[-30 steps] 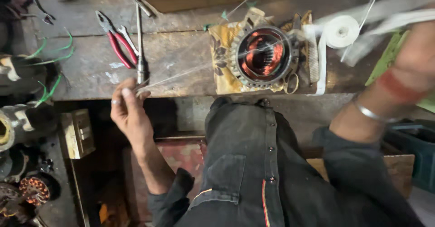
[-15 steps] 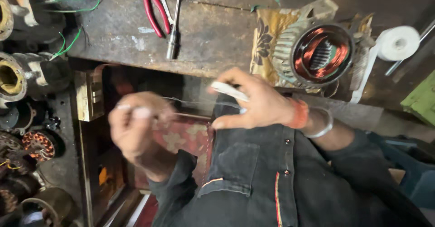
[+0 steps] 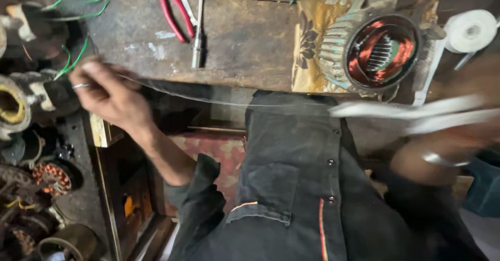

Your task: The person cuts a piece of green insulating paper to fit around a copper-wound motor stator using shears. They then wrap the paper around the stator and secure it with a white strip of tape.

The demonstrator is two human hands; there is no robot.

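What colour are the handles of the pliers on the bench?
Red, seen in the head view: the pliers.

You are looking at one motor stator (image 3: 383, 52) with copper windings, sitting on one patterned yellow cloth (image 3: 312, 37) near the right end of the worktop (image 3: 245, 37). One roll of white tape (image 3: 471, 30) is lying at the right edge. One pair of red-handled pliers (image 3: 174, 8) and one metal socket tool (image 3: 198, 26) are lying at the far edge. One thin strand (image 3: 208, 97) is stretching between your two hands, left hand (image 3: 107, 91) and blurred right hand (image 3: 442, 146). You are wearing one ring (image 3: 80, 86). Several motor parts (image 3: 31, 151) are crowding the left side, too many overlapping to count.
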